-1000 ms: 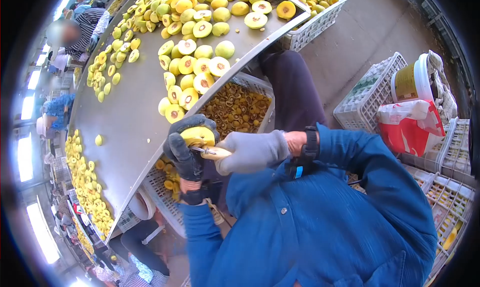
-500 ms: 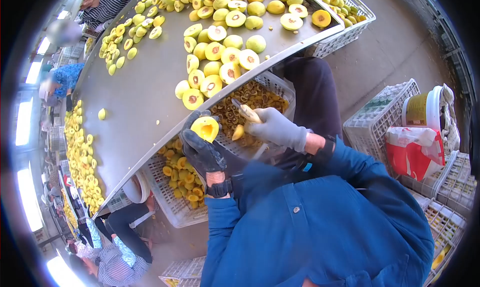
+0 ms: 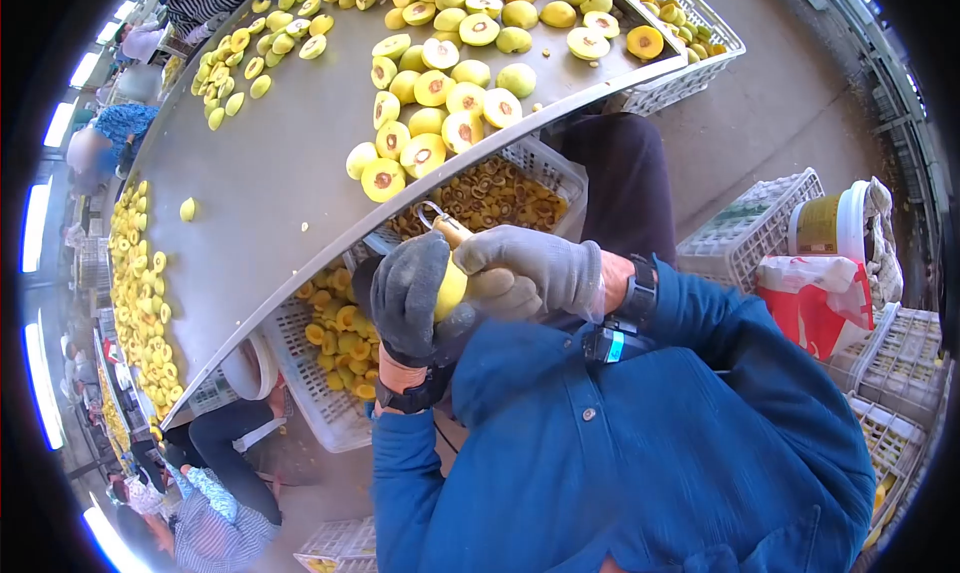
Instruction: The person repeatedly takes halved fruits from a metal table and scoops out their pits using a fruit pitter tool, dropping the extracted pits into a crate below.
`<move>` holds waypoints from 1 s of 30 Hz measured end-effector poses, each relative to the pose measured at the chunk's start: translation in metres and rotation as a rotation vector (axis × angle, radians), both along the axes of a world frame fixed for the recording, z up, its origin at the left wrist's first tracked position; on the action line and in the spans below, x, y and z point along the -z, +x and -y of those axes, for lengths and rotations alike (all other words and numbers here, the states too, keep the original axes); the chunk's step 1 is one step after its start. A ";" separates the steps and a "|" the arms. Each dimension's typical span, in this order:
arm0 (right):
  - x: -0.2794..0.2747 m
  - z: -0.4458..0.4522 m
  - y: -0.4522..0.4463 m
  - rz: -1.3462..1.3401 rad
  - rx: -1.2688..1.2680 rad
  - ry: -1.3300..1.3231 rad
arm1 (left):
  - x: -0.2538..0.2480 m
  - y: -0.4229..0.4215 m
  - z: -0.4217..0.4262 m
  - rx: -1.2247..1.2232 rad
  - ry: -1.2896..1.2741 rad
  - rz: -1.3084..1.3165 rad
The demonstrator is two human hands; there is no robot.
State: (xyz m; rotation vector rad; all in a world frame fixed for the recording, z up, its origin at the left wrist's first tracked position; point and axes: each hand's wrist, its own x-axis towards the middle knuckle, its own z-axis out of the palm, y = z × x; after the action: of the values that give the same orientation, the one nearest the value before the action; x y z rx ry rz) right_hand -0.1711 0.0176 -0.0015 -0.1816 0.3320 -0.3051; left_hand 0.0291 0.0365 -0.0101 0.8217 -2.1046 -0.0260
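My left hand (image 3: 408, 288), in a dark grey glove, is wrapped around a yellow peach half (image 3: 452, 291); only its rounded side shows, and the cut face is hidden. Close against it, my right hand (image 3: 525, 268), in a lighter grey glove, grips a pitting knife (image 3: 452, 231) with a pale handle. The knife's curved metal loop points up and left, above the left hand's fingers. Both hands are in front of my body, just below the edge of the metal table (image 3: 270, 188). Halved peaches (image 3: 433, 88), many with pits showing, lie on the tabletop.
Under the table edge are a crate of pits (image 3: 570, 178) and a crate of pitted halves (image 3: 345, 428). Another fruit crate (image 3: 690, 78) stands at the table's right end. White crates (image 3: 750, 228), a bucket (image 3: 850, 223) and a red bag (image 3: 815, 303) are at right. Co-workers (image 3: 225, 513) sit at left.
My left hand has turned over and closed round the peach half, whose hollow faced up before. My right hand has moved left with the knife, against the left hand. The view has shifted slightly.
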 end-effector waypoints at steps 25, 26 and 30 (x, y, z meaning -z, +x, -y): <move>0.150 -0.008 -0.050 -1.354 -0.199 -1.453 | 0.054 0.074 0.090 -0.678 0.542 0.193; 0.150 -0.008 -0.051 -1.368 -0.195 -1.432 | 0.062 0.067 0.109 -0.660 0.592 0.200; 0.142 -0.001 -0.057 -1.375 -0.144 -1.402 | 0.092 0.054 0.153 -0.537 0.666 0.034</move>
State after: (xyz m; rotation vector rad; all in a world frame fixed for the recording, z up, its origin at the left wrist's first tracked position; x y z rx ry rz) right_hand -0.2282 0.0190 -0.1436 -1.8318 1.4199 -0.1763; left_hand 0.0826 -0.1170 -0.1021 1.7691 -1.8434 -0.4442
